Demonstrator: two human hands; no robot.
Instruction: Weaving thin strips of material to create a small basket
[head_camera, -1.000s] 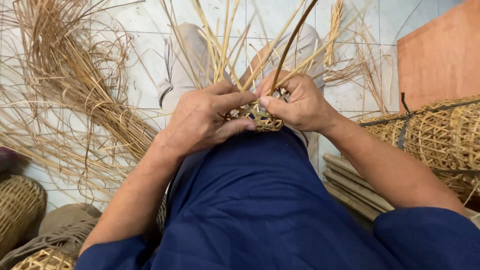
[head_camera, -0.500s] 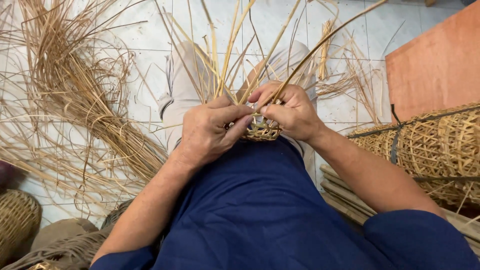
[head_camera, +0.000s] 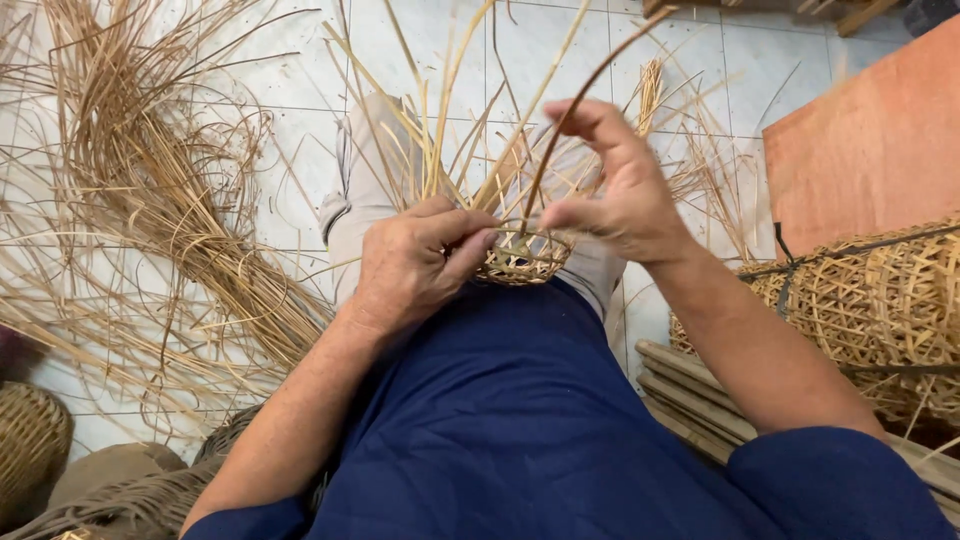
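- Pale tiled floor (head_camera: 280, 70) under everything, grey grout lines crossing it.
- Dark blue cloth (head_camera: 510, 420) over the lap, filling the lower middle of the view.
- Loose heap of tan cane strips (head_camera: 170, 210) on the left, curled and tangled on the tiles.
- Flat orange-brown board (head_camera: 870, 150) at the upper right, plain face, no label or print visible.
- Roll of open-weave cane baskets (head_camera: 880, 310) at the right edge, bound by a dark strap, lying on pale wooden slats (head_camera: 690, 400).
- Rounded woven basket (head_camera: 30, 440) at the lower left edge, only partly in view.
- Pale grey trouser legs (head_camera: 365, 180) stretched away past the blue cloth.
- Left hand (head_camera: 410, 265) closed on the near rim of the small woven base, thumb pressing on top, fingers curled beneath.
- Right hand (head_camera: 615, 190) raised just beside the base, thumb and forefinger pinched on 1 darker strip (head_camera: 560, 125), other fingers spread apart.
- Small woven base (head_camera: 522, 258) held between both hands above the lap's far edge, round and shallow, upright strips fanning up from its rim.
- Darker strip arcing up from the base, over the right hand, toward the top of the view.
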